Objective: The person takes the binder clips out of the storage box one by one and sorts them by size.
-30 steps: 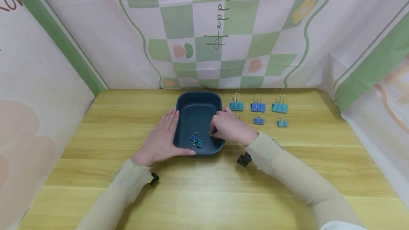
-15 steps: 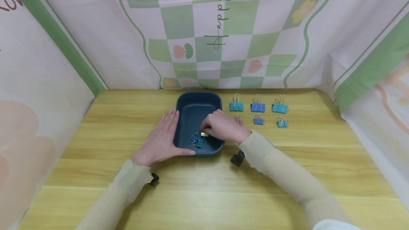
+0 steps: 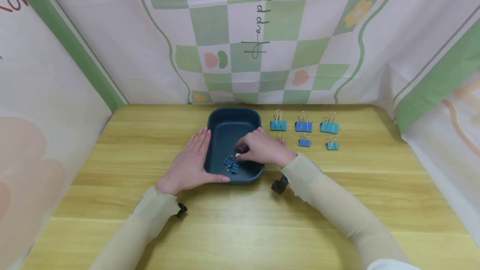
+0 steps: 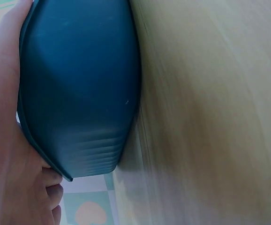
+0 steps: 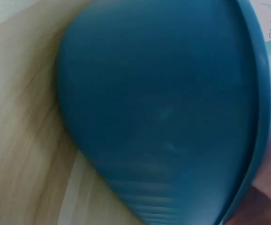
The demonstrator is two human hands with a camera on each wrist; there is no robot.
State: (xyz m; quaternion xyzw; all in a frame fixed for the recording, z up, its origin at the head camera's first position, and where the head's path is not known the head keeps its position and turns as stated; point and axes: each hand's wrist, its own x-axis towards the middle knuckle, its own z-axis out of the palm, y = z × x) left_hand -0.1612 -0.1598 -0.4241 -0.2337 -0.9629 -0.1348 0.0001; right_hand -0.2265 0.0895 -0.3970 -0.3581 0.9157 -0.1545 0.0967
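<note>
My left hand [image 3: 189,159] lies along the left side of a dark blue tray [image 3: 234,113], its fingers on the side wall and its thumb along the near rim. In the left wrist view, the hand meets the tray's rim. My right hand [image 3: 262,147] reaches over the right rim into the tray, with its thumb and forefinger around a small pale-gold binder clip [image 3: 238,154], mostly hidden by the fingers. A small blue binder clip [image 3: 228,162] and a small teal binder clip [image 3: 234,168] lie on the tray floor just below those fingertips.
Right of the tray stands a back row with a large teal clip [image 3: 278,125], a large blue clip [image 3: 303,126] and another teal clip [image 3: 329,127]. In front are a small pink clip [image 3: 283,142], a blue one [image 3: 304,142] and a teal one [image 3: 332,146]. A curtain [image 3: 247,82] borders the table [image 3: 240,224].
My right hand has moved left, farther into the tray, with the pale-gold clip at its fingertips; its thumb and forefinger now show apart. The left hand has stayed on the tray.
</note>
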